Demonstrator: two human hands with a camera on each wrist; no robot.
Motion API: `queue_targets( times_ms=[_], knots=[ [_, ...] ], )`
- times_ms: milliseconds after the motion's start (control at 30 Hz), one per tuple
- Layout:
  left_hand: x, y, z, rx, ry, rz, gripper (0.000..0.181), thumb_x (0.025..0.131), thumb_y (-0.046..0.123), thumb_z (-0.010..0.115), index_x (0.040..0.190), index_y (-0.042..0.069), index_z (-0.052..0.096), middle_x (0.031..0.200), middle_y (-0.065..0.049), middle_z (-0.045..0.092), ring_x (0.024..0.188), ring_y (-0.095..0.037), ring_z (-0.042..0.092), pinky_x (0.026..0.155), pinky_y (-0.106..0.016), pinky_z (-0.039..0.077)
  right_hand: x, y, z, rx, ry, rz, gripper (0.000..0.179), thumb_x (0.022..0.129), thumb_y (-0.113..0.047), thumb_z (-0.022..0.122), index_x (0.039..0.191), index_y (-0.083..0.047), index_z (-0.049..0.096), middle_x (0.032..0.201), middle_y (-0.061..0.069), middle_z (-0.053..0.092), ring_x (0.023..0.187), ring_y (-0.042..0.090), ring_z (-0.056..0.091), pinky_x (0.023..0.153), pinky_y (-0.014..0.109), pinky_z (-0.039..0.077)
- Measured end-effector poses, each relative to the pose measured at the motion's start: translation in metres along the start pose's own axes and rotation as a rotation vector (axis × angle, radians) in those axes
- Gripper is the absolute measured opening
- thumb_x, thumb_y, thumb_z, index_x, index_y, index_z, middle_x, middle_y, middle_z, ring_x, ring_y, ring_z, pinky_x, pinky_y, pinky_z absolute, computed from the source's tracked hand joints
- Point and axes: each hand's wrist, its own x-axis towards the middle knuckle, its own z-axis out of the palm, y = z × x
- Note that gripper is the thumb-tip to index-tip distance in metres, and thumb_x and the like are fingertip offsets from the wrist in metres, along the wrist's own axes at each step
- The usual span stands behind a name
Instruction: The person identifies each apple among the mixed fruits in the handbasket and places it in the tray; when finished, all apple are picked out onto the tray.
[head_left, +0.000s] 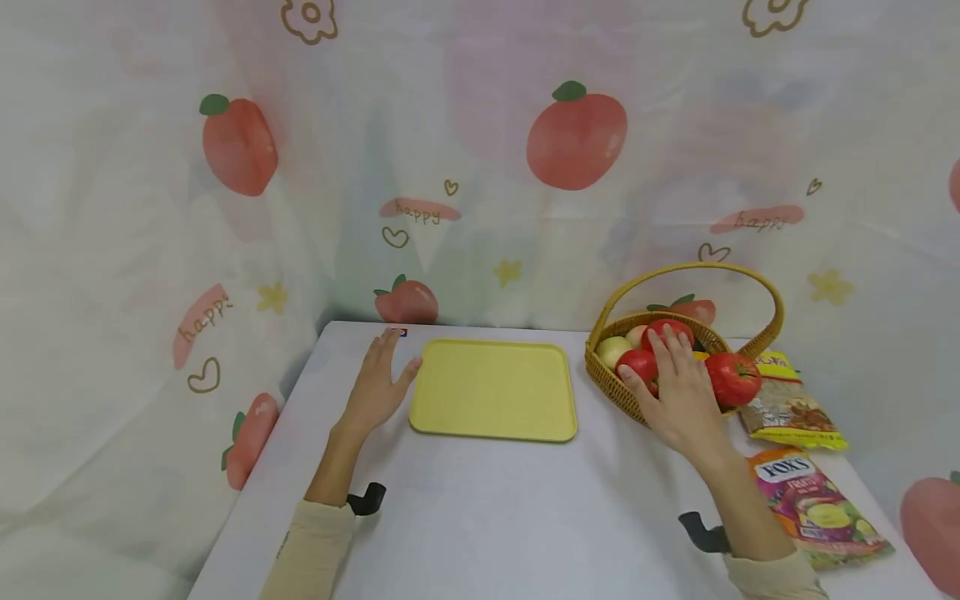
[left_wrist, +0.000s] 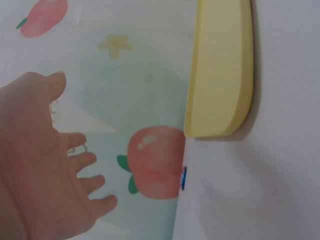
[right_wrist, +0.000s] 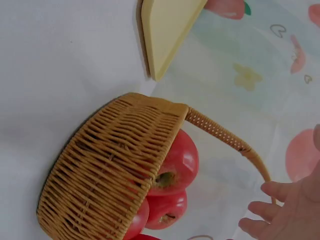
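My left hand (head_left: 373, 393) is held over the left side of the table, fingers extended and thumb spread, beside a yellow rectangular tray (head_left: 491, 390). Nothing is in its grasp; the left wrist view shows its bare palm (left_wrist: 45, 175) next to the tray's end. On the right, my right hand (head_left: 682, 404) hovers in front of a woven basket (head_left: 606, 382) with an arched handle, fingers spread and holding nothing. Inside the basket are a tomato-like red piece (head_left: 733, 380), a red apple (right_wrist: 175, 162) and a pale green fruit (head_left: 613, 352). The hand hides part of the contents.
Right of the basket lies a yellow-edged food packet (head_left: 795, 408). Nearer the front is a purple and orange FOX'S candy bag (head_left: 821, 508), partly behind the right forearm. A fruit-printed curtain (head_left: 480, 167) rises behind the white table (head_left: 487, 517).
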Motion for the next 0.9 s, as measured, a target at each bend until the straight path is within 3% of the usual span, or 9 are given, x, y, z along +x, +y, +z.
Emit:
queue_targets(
  times_ms=[233,467,567,667,800,900],
  knots=[
    [0.002,-0.003,-0.001,-0.098,0.017,-0.023,0.077,0.107,0.057,0.045,0.166,0.013,0.022,0.172,-0.01,0.023,0.159,-0.034,0.016,0.128,-0.057,0.018,-0.005,0.006,-0.012,0.021,0.033,0.0,0.082,0.107,-0.053,0.046,0.166,-0.003,0.017,0.172,0.024,0.007,0.157,0.049,0.003,0.12,0.078,0.008],
    [0.002,-0.01,0.007,-0.251,-0.002,-0.045,0.073,0.108,0.044,0.052,0.167,0.012,0.021,0.171,-0.016,0.024,0.158,-0.032,0.02,0.129,-0.054,0.018,-0.012,0.018,-0.027,0.083,0.065,0.077,0.078,0.108,-0.049,0.047,0.166,-0.007,0.018,0.174,0.019,0.005,0.153,0.055,0.014,0.102,0.09,0.023],
    [0.0,-0.013,0.01,-0.306,-0.02,-0.078,0.073,0.108,0.044,0.053,0.167,0.015,0.021,0.171,-0.014,0.023,0.159,-0.032,0.019,0.129,-0.055,0.019,-0.015,0.024,-0.034,0.138,0.09,0.109,0.074,0.109,-0.046,0.047,0.166,-0.007,0.02,0.174,0.019,0.007,0.15,0.06,0.018,0.099,0.091,0.023],
    [0.0,-0.016,0.012,-0.393,-0.018,-0.081,0.07,0.109,0.039,0.054,0.166,0.012,0.023,0.17,-0.016,0.025,0.158,-0.034,0.02,0.128,-0.057,0.021,-0.016,0.03,-0.04,0.198,0.133,0.123,0.069,0.11,-0.043,0.045,0.165,-0.007,0.024,0.173,0.02,0.011,0.149,0.061,0.018,0.103,0.091,0.018],
    [0.003,-0.02,0.014,-0.569,0.012,-0.081,0.064,0.11,0.025,0.053,0.162,0.001,0.026,0.167,-0.023,0.029,0.157,-0.038,0.022,0.128,-0.057,0.021,-0.019,0.034,-0.048,0.271,0.217,0.126,0.06,0.111,-0.036,0.045,0.162,-0.006,0.034,0.171,0.018,0.023,0.15,0.056,0.024,0.115,0.081,0.02],
    [0.005,-0.023,0.016,-0.712,0.055,-0.112,0.06,0.11,0.017,0.052,0.161,-0.002,0.027,0.165,-0.024,0.032,0.156,-0.038,0.025,0.128,-0.053,0.023,-0.022,0.038,-0.054,0.301,0.263,0.155,0.055,0.112,-0.034,0.045,0.16,-0.009,0.039,0.168,0.016,0.031,0.149,0.051,0.032,0.125,0.051,0.03]
  ],
)
